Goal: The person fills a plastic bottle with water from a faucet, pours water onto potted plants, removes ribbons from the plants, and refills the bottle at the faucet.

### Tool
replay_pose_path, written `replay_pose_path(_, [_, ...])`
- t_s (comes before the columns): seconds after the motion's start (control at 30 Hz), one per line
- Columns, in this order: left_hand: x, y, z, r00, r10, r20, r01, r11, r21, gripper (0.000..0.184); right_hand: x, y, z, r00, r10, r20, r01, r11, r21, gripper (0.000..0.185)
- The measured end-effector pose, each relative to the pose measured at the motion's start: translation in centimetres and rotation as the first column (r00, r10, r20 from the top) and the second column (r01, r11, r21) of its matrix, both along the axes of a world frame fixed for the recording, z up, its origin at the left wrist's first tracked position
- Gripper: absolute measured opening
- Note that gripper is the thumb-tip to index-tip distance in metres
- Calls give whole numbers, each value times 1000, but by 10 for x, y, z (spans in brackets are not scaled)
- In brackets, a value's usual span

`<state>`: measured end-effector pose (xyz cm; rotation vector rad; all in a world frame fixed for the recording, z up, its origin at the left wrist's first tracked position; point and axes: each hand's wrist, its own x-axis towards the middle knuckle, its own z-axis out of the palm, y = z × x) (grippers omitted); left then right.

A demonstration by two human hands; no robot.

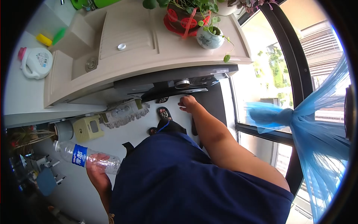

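My left hand (99,170) is wrapped round the lower part of a clear plastic bottle (105,163) with a blue label. The bottle lies nearly level, its neck towards the left edge, and looks empty. Beside the dark front-loading machine (149,84) under the counter is my right hand (187,103), its fingers loosely bent and a little apart, with nothing visible in them. A small white round cap (121,46) rests on the ribbed part of the counter.
The beige counter (134,56) has a sink (84,56), a white jug (37,62) and potted plants (210,38). A mop head (125,114) and a yellow-green bucket part (87,128) stand below. A blue curtain (291,117) hangs at the right window.
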<state>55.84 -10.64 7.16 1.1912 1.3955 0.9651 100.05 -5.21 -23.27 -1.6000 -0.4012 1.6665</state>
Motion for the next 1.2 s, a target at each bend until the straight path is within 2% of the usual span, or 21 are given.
replay_pose_path(0.07, [-8,-6,-3,999,-1,34,1,1000,26,48,3,-7,7,985,-146,93,165,953,-255,26])
replay_pose_path(0.1, [-14,-10,-5,997,63,54,-64,998,9,48,8,-10,4,986,-141,92,160,954,-252,26])
replay_pose_path(0.13, [-18,-13,-9,989,128,74,-128,992,-9,49,14,-11,0,933,-63,354,148,965,-219,28])
replay_pose_path(0.17, [-20,-15,-11,988,135,74,-135,991,-8,49,17,-12,4,808,11,590,126,973,-191,30])
replay_pose_path(0.2, [-22,-18,-12,979,184,87,-184,983,-9,48,20,-16,7,409,148,900,-72,989,-129,28])
replay_pose_path(0.3, [-32,-26,-14,972,211,104,-210,977,-19,48,25,-12,43,299,198,934,-83,980,-181,33])
replay_pose_path(0.37, [-35,-29,-14,976,185,110,-184,983,-27,49,33,-4,51,201,441,875,-204,892,-403,41])
replay_pose_path(0.4, [-35,-29,-14,976,191,103,-189,982,-25,49,34,1,52,201,443,874,-207,891,-404,41])
replay_pose_path(0.47, [-33,-29,-12,976,196,96,-194,981,-27,49,37,9,55,100,603,792,-318,773,-548,38])
replay_pose_path(0.6, [-31,-26,-11,983,169,66,-168,986,-24,50,33,12,61,22,630,777,-342,735,-586,32])
replay_pose_path(0.77, [-30,-23,-10,981,182,60,-179,982,-54,51,39,7,51,63,593,803,-346,768,-540,36])
replay_pose_path(0.83, [-24,-21,-10,973,226,51,-225,974,-28,48,39,5,58,70,600,797,-375,756,-536,53])
replay_pose_path(0.87, [-25,-20,-11,973,225,50,-224,974,-28,48,40,2,55,71,600,796,-375,756,-536,53])
replay_pose_path(0.93, [-28,-17,-16,988,152,-31,-151,988,33,47,50,-5,47,171,590,789,-418,769,-484,66])
replay_pose_path(1.0, [-22,-13,-10,987,146,67,-149,988,31,46,49,-10,49,240,553,798,-377,811,-448,70])
replay_pose_path(1.03, [-20,-10,-4,992,42,-118,-29,993,111,46,49,-19,31,169,473,864,-376,842,-387,67])
replay_pose_path(1.07, [-13,-11,1,986,101,-129,-87,990,109,44,43,-18,42,232,493,838,-358,845,-398,70])
replay_pose_path(1.1, [-17,-11,0,990,115,-86,-105,988,111,43,42,-24,27,228,382,896,-377,883,-280,71])
replay_pose_path(1.13, [-21,-11,-3,991,126,-38,-121,986,114,41,35,-25,29,316,369,874,-355,901,-251,68])
replay_pose_path(1.17, [-21,-11,-1,989,151,-1,-149,981,123,40,26,-25,20,361,338,869,-296,925,-237,55])
replay_pose_path(1.2, [-20,-13,2,984,174,43,-178,975,130,39,22,-27,-15,358,341,870,-324,918,-226,55])
